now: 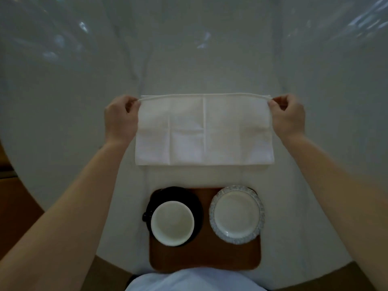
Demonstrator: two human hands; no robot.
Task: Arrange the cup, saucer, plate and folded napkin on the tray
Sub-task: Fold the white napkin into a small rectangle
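Observation:
A white napkin (204,131), folded in half with creases showing, lies on the table beyond the tray. My left hand (120,117) pinches its far left corner and my right hand (287,115) pinches its far right corner. Close to me sits a brown wooden tray (204,258). On the tray's left a black cup with a white inside (172,223) stands on a black saucer (178,193). On the tray's right rests a white plate with a patterned grey rim (237,215).
The round table (63,122) wears a white cloth under a shiny clear cover. Brown floor (16,206) shows past its left edge. My light blue clothing (193,280) fills the bottom of the view.

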